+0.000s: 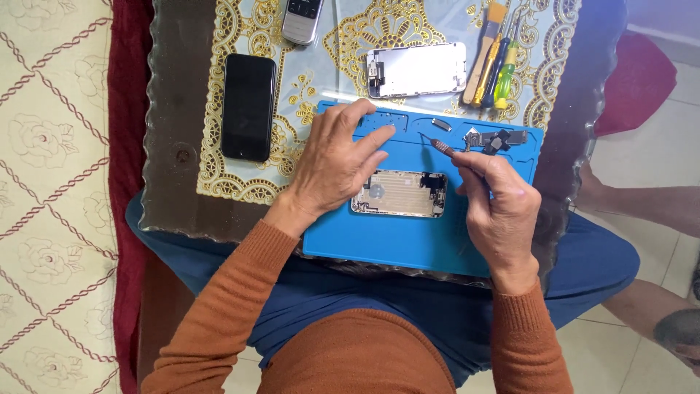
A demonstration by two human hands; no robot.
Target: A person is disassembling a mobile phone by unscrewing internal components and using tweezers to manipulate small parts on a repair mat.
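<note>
An opened phone housing [399, 193] lies on a blue work mat [408, 244]. My left hand [332, 162] rests flat on the mat beside the housing's left end, fingers spread toward the mat's top trays. My right hand [499, 208] holds a thin tool, either tweezers or a small screwdriver [442, 147], with its tip pointing up-left over the mat. Small dark phone parts [496, 140] lie on the mat just above that hand.
A detached phone screen [415, 69] lies above the mat. A black smartphone [249, 106] and a keypad phone [302, 19] sit to the left. Screwdrivers and a brush [496, 55] lie at top right. Another person's bare legs [649, 211] are at the right.
</note>
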